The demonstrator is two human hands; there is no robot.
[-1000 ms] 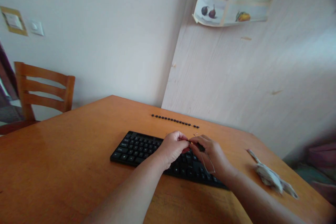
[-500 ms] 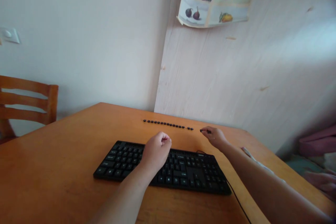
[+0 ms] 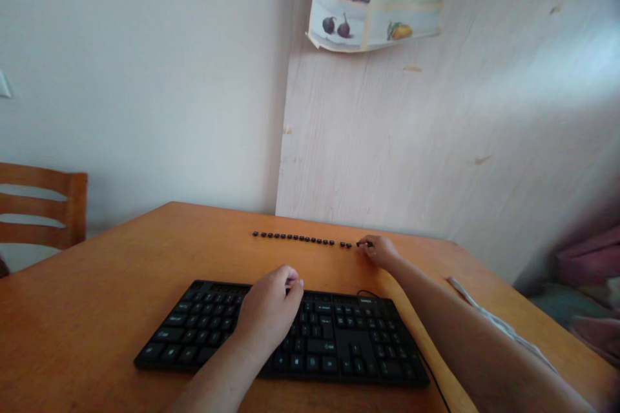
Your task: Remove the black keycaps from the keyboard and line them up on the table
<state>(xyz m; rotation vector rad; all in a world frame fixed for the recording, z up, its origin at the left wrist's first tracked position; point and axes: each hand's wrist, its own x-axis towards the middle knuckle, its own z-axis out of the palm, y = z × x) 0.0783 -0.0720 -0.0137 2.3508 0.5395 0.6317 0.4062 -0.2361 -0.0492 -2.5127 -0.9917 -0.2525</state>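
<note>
A black keyboard (image 3: 334,342) lies on the orange wooden table (image 3: 97,290) in front of me. My left hand (image 3: 269,308) rests over its middle keys with the fingers curled in; what they hold, if anything, is hidden. Beyond the keyboard a row of several small black keycaps (image 3: 300,239) lies in a line near the wall. My right hand (image 3: 380,250) reaches to the right end of that row and pinches a black keycap (image 3: 362,244) at table level.
A wooden chair (image 3: 41,213) stands at the table's far left. A white cloth (image 3: 498,322) lies on the table at the right, partly behind my right forearm. The keyboard's cable (image 3: 438,384) runs off its right end. A fruit poster (image 3: 372,0) hangs on the wall.
Both hands were together over the keyboard's right part. The right hand then moved away to the far row of keycaps with a keycap. The left hand stayed over the keyboard. The view shifted right.
</note>
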